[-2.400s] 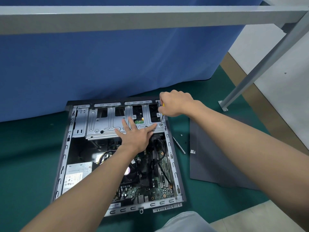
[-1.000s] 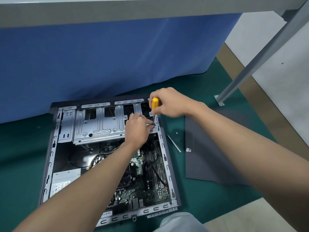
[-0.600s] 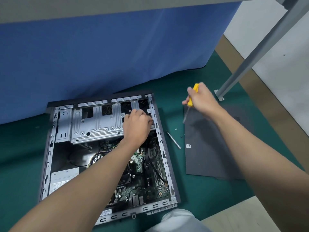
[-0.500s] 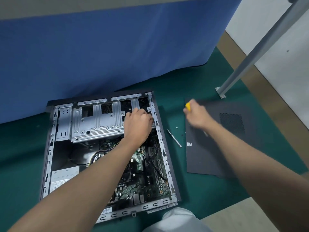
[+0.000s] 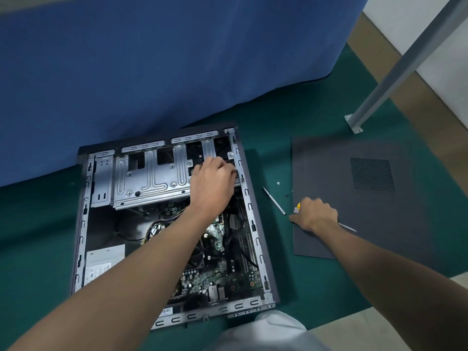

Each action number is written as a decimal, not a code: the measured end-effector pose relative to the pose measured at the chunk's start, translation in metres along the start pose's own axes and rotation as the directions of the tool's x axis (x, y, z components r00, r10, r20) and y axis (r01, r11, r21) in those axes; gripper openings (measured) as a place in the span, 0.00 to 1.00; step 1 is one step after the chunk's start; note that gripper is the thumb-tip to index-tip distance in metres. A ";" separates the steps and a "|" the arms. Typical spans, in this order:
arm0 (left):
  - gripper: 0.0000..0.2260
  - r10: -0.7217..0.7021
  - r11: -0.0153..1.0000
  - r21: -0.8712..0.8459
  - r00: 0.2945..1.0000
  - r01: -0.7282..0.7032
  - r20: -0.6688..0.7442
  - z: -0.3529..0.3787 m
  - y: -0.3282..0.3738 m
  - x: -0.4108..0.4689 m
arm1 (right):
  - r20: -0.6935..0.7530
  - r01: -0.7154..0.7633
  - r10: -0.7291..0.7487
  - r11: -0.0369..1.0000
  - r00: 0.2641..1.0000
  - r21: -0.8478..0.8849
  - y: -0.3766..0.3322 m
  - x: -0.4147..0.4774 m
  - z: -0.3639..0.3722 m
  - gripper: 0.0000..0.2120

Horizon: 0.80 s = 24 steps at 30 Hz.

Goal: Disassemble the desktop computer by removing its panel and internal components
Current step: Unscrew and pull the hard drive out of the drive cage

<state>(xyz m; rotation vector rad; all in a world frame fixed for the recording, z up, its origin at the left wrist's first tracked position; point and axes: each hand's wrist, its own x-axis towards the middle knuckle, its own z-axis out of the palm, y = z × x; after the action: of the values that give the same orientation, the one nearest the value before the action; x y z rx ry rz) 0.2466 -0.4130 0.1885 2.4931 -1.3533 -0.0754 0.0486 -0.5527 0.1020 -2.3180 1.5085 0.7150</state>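
Lower centre: open dark-grey metal computer case (image 5: 82,224) on green mat (image 5: 38,224), silver metal drive cage (image 5: 152,186) in its upper part. Right: thin silver metal rod (image 5: 274,200), then flat dark-grey side panel (image 5: 367,224); at its left edge, yellow-handled screwdriver (image 5: 348,227) in right hand (image 5: 315,215). Blue cloth curtain (image 5: 152,72) behind.

We note the drive cage (image 5: 152,182) in bare sheet metal, dull-sheened, with pressed ribs; the side panel (image 5: 354,224) in matt dark grey, perforated at one patch; the green mat (image 5: 38,224), matt and felt-like; the curtain (image 5: 152,59) in blue cloth; the screwdriver (image 5: 298,206) with yellow plastic handle and bright metal shaft.
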 end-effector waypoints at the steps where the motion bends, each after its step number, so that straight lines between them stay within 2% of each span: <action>1: 0.10 0.005 1.000 0.003 1.000 -0.005 -0.002 0.000 0.000 0.000 | 0.007 -0.002 0.002 1.000 1.000 -0.005 0.001 0.001 -0.001 0.18; 8: 0.10 -0.004 1.000 0.017 1.000 0.004 0.016 -0.002 0.003 0.004 | 0.027 0.003 -0.002 0.998 1.000 -0.066 0.010 0.004 -0.005 0.18; 12: 0.10 -0.014 1.000 0.005 0.999 0.014 0.040 -0.004 0.001 0.006 | 0.057 -0.010 0.008 0.999 0.998 0.034 0.005 0.004 -0.015 0.16; 15: 0.10 -0.004 1.000 -0.011 0.999 0.005 0.054 -0.005 -0.002 0.008 | -0.009 0.075 -0.075 0.971 0.997 0.227 -0.017 0.003 -0.042 0.08; 19: 0.10 0.018 0.996 -0.086 0.996 -0.011 0.083 -0.008 -0.008 0.008 | -0.164 0.266 -0.215 0.861 0.963 0.434 -0.061 -0.004 -0.086 0.15; 24: 0.12 0.100 0.990 -0.113 0.989 -0.088 0.110 -0.010 -0.014 0.006 | -0.293 0.442 -0.334 0.745 0.896 0.499 -0.105 -0.016 -0.122 0.18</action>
<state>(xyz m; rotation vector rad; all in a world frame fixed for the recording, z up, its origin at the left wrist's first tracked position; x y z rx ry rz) 0.2628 -0.4080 0.1951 2.3643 -1.4697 -0.2683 0.1696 -0.5562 0.2091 -2.1513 1.0354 -0.0649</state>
